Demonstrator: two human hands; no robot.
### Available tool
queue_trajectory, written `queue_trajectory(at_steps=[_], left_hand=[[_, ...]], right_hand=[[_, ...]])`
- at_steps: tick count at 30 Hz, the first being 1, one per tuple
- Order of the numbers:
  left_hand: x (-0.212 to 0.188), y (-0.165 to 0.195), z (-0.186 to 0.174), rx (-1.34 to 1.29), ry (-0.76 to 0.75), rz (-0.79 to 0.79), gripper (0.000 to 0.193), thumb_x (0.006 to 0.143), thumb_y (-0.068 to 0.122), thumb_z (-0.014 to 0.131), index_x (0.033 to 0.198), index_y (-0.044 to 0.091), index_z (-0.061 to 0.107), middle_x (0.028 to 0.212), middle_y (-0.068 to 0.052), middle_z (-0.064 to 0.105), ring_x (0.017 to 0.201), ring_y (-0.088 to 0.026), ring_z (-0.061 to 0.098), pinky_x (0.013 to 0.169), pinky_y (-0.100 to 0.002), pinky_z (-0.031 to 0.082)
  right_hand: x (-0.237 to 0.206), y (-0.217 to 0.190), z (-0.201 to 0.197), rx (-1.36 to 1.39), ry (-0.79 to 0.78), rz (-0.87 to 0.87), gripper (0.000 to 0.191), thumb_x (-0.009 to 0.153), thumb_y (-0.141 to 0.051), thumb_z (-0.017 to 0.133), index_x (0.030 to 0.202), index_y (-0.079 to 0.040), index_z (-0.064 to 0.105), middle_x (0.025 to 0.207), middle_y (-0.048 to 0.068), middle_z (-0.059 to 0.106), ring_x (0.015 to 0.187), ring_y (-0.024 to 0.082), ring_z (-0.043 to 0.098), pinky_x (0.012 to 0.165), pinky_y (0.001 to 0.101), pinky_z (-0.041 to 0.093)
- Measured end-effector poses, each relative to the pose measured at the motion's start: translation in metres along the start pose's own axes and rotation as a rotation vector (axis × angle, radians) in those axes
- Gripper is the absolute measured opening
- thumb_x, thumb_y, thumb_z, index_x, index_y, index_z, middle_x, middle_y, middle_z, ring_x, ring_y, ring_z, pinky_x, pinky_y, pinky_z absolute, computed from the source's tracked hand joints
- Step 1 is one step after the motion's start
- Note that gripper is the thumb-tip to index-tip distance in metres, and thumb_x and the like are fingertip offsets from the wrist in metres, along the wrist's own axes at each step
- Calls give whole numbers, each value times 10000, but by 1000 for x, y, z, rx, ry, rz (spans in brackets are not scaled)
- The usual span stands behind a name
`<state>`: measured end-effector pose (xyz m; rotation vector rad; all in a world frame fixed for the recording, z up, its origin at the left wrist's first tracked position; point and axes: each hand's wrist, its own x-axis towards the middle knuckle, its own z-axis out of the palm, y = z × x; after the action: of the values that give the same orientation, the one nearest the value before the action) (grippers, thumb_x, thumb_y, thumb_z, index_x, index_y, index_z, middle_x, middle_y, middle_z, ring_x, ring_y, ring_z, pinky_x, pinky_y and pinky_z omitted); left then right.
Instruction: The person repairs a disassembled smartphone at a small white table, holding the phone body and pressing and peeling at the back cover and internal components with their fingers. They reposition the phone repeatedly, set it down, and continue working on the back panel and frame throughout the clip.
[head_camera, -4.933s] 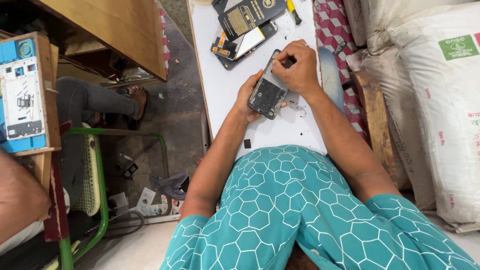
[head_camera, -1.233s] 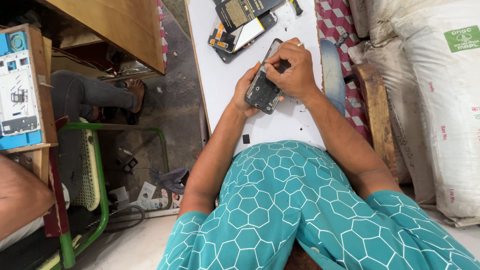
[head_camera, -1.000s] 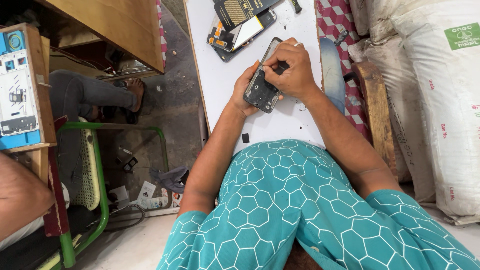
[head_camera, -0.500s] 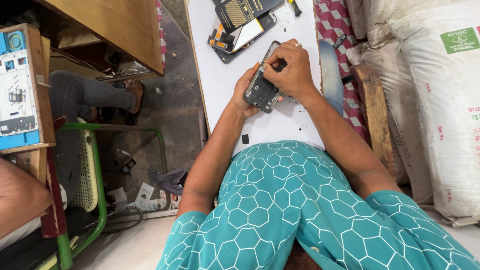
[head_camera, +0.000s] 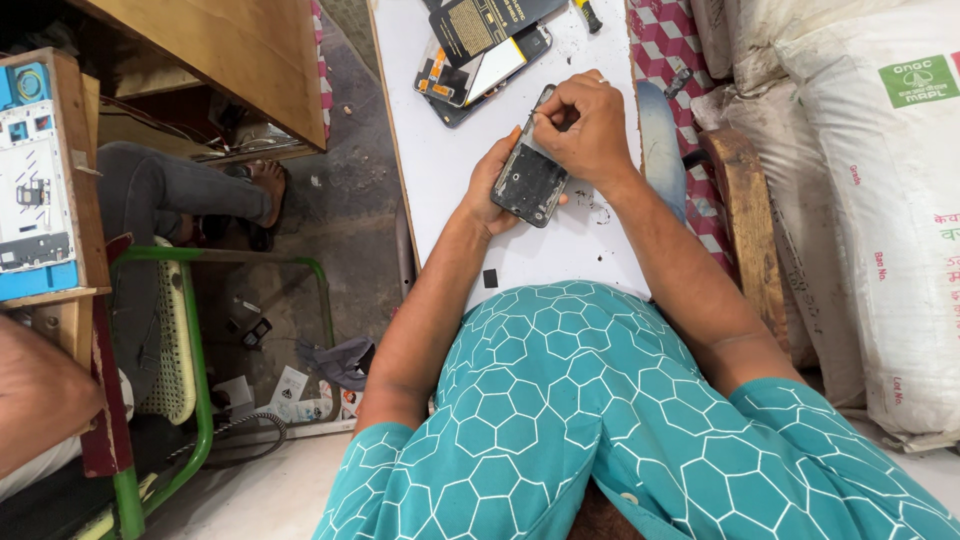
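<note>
Head view, from left to right. Far to my left stands a blue and white board (head_camera: 35, 175) on a wooden shelf, then a green-framed chair (head_camera: 185, 350) with another person's dark trouser leg (head_camera: 170, 195) stretched past it; none of that touches my work. On the floor below lie scraps of paper and a cable (head_camera: 250, 435). A small black square piece (head_camera: 490, 278) lies loose on the white table (head_camera: 440, 150) near its front edge, just beside my left forearm; a sweep of that arm could knock it off among the floor litter, where I judge it would be hard to find.

My left hand (head_camera: 492, 188) cradles the opened phone (head_camera: 531, 172) from underneath, fingers curled narrow round its left edge, holding it tilted just above the table. My right hand (head_camera: 588, 128) sits on the phone's upper end, thumb and fingertips pinched tight. Whether they grip a tool or a small part I cannot tell, since my knuckles hide it. If I press too hard there, the point could skid across the bare insides and scratch or tear something; if my left grip loosens, the phone could twist and drop on the table.

Beyond my hands lie other dismantled phones and a dark panel (head_camera: 480, 45), well apart. Specks of debris (head_camera: 590, 205) dot the table beside the phone and could get into the open body. To my right, white sacks (head_camera: 880, 200) stand close.
</note>
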<state>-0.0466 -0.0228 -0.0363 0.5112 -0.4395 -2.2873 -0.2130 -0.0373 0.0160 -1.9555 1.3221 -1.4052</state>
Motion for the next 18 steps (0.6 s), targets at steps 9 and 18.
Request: queue_trajectory(at_steps=[9,18], left_hand=[[-2,0,4,-22,-34,49,499,1096,423,373,1346,24,539,1081,-203,708,885,-265,770,734,-453,673],[-2,0,6,-22,-79,37,513,1114,437,376,1352,14,543,1096,-195,694,899,-261,762,749,-457,670]], right_hand=[[-3,6,-5,91,-1,-58,70,819,6,772,841,-28,715,811,37,641,818,146,570,694,299,474],[-3,-3,-8,28,-85,-104,75,812,-38,747,799,-59,676,772,33,606,877,193,564,748,330,470]])
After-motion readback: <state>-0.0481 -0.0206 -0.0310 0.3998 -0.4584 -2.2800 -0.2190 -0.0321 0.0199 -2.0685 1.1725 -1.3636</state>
